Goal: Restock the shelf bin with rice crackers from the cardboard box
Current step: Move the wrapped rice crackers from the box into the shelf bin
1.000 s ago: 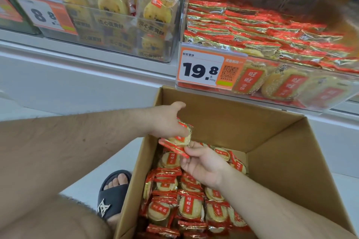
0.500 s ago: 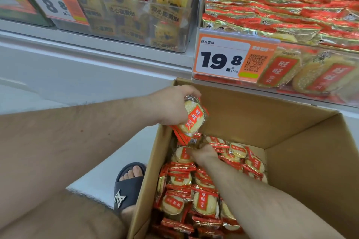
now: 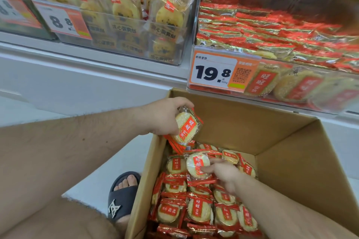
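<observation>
Head view. Left hand clamped on a small stack of wrapped rice crackers, held over the near-left corner of the cardboard box. Right hand is down in the box, fingers pinching one cracker pack off the top layer. The box holds many more packs. The shelf bin sits just above the box's far edge, behind the 19.8 price tag, and already looks well stocked.

My read: I am gathering a handful before the lift. To do it well I would pass the new pack flat onto the left-hand stack, labels aligned, grip by the cracker's edge and not the slippery wrapper tails, and stop before the stack fans out.
</observation>
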Available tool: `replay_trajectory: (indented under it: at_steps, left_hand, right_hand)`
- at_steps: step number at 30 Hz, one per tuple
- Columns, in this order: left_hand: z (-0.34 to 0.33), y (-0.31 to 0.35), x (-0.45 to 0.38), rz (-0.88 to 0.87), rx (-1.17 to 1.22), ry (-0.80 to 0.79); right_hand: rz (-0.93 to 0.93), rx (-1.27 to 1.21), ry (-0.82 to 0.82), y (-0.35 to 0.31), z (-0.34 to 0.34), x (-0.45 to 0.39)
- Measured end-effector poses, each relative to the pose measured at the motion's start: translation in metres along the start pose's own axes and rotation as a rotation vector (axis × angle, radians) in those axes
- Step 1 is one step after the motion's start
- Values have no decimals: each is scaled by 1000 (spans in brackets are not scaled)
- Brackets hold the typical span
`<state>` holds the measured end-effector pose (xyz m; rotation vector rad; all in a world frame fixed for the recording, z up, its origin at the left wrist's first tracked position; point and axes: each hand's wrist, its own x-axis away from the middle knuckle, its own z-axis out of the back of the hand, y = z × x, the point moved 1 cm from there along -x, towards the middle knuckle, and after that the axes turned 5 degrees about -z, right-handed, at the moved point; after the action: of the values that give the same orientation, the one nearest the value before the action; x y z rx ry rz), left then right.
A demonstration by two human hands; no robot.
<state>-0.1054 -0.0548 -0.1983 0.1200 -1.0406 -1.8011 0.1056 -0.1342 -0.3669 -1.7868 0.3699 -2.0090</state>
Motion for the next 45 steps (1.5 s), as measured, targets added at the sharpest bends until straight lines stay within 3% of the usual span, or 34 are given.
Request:
replay_trajectory:
  at_steps: [4,9,16,22,32,35,39,42,45]
  left_hand:
    - [0,6,9,-26,53,-39]
    - [-1,21,26,-97,178,-82]
    - [0,57,48,-274,375,-57]
    - [16,88,68,-409,514,-45]
    - [33,122,71,-582,399,306]
    - [45,124,69,-625,246,648]
    - [62,118,43,-508,125,1027]
    - [65,115,26,-396,138,1048]
    - [63,112,16,-386,167,988]
  right_hand:
    - [140,-129,-216,-8,38,58]
    - [429,-212,-350,-29,38,125]
    - [563,-258,-59,-54,24,181]
    - [659,-192,-103,-69,35,215]
    - [818,-55,77,-120,50,271]
    - [755,-99,40,-146,59,281]
    - [641,-177,125,-196,73,270]
    - [638,-205,181,-245,76,255]
    - [699,-128,354,-287,72,240]
